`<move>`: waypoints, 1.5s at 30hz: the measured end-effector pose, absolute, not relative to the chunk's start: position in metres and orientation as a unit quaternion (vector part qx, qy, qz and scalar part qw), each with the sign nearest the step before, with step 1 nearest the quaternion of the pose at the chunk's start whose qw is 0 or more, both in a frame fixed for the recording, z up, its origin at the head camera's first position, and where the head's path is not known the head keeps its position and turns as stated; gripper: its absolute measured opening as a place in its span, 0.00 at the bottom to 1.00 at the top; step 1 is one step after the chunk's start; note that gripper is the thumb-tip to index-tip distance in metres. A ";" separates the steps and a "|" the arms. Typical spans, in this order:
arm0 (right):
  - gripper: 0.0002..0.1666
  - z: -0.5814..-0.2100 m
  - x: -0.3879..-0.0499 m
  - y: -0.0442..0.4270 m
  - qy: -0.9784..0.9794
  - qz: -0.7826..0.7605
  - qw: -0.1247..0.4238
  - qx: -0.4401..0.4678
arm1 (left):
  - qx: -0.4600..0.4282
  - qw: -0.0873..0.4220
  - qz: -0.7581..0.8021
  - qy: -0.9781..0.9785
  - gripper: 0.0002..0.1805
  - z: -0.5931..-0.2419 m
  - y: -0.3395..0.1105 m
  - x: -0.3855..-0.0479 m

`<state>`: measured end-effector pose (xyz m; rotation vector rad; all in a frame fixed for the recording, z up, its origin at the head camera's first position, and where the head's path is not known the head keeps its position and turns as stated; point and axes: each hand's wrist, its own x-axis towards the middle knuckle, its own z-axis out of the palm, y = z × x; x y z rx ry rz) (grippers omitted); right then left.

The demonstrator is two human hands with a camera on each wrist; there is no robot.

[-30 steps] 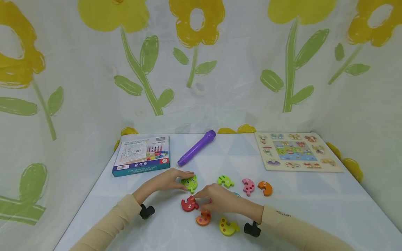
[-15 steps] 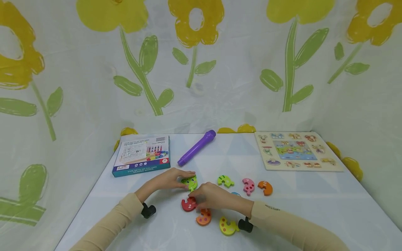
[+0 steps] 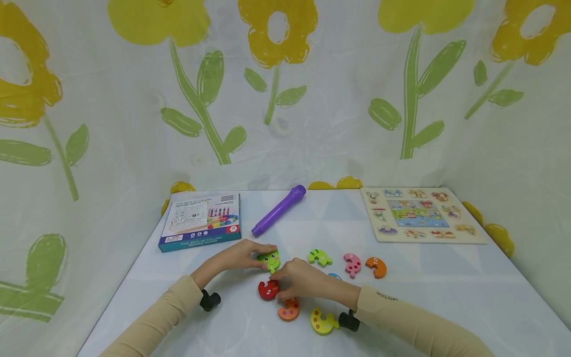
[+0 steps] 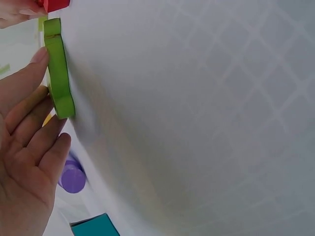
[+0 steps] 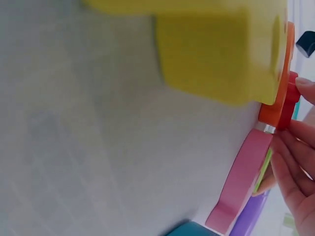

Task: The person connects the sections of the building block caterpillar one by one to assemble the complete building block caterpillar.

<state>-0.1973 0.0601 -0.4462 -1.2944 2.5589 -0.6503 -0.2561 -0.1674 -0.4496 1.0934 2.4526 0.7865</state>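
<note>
My left hand (image 3: 243, 255) pinches a green puzzle piece with a smiling animal face (image 3: 269, 260), its index finger on the far edge and thumb on the near side. The same green piece (image 4: 59, 73) stands edge-on in the left wrist view. Just below it, my right hand (image 3: 303, 280) grips a red curved number piece marked 2 (image 3: 267, 290) by its right end. That red piece (image 5: 290, 104) appears between thumb and fingers in the right wrist view. An orange dotted piece (image 3: 289, 310) lies right under the right hand, and a yellow dotted piece (image 3: 323, 322) beside the right wrist.
Green (image 3: 319, 257), pink (image 3: 352, 265) and orange number 10 (image 3: 376, 267) pieces lie to the right. A blue piece (image 3: 334, 275) is mostly hidden behind the right hand. Farther back are a boxed set (image 3: 200, 220), a purple stick (image 3: 279, 210) and a wooden picture board (image 3: 424, 215).
My right hand has moved slightly left and taken hold of the red piece's right end. My left hand's hold on the green face piece looks nearly the same.
</note>
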 end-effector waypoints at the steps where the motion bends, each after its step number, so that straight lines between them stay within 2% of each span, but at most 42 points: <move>1: 0.23 -0.445 -0.197 0.060 0.866 -0.221 0.100 -0.437 | 0.381 0.173 0.276 0.865 0.30 -0.449 -0.168 -0.256; 15: 0.24 -0.439 -0.196 0.066 0.868 -0.226 0.096 -0.432 | 0.390 0.172 0.272 0.862 0.31 -0.452 -0.169 -0.256; 36: 0.24 -0.431 -0.212 0.077 0.861 -0.231 0.060 -0.450 | 0.395 0.186 0.280 0.855 0.30 -0.454 -0.171 -0.258; 45: 0.23 -0.438 -0.218 0.077 0.866 -0.222 0.080 -0.441 | 0.383 0.188 0.281 0.860 0.30 -0.452 -0.171 -0.256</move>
